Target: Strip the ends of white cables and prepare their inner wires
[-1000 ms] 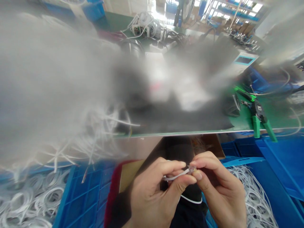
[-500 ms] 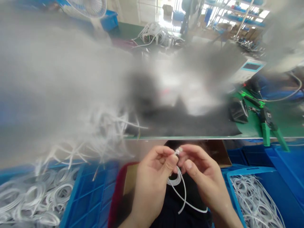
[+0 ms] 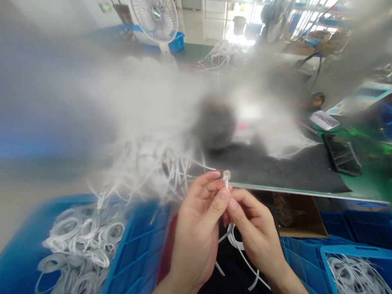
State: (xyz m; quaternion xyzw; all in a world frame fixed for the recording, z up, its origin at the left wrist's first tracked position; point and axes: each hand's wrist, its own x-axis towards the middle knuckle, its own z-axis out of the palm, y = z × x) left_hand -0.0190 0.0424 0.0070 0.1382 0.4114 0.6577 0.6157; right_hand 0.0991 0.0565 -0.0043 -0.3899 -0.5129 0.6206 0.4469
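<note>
A clear plastic plug [image 3: 226,175] on the end of a white cable [image 3: 235,240] points upward above my fingertips. My left hand [image 3: 200,222] pinches the cable just below the plug between thumb and finger. Close against it, my right hand [image 3: 255,230] also has thumb and forefinger closed on the cable, slightly lower. The rest of the cable hangs in a small coil under my hands, with loose ends dangling. Part of the coil is hidden behind my right hand.
A blue crate [image 3: 122,253] of coiled white cables stands at left; another blue crate [image 3: 324,261] with cables is at right. White cable ends [image 3: 174,163] overhang the table edge. A black phone-like device [image 3: 341,153] lies on the black mat [image 3: 306,171]. Much of the upper view is blurred.
The plug, earlier held between both hands' fingertips, now stands free above them, and my hands have come together on the cable below it. The camera view has turned left.
</note>
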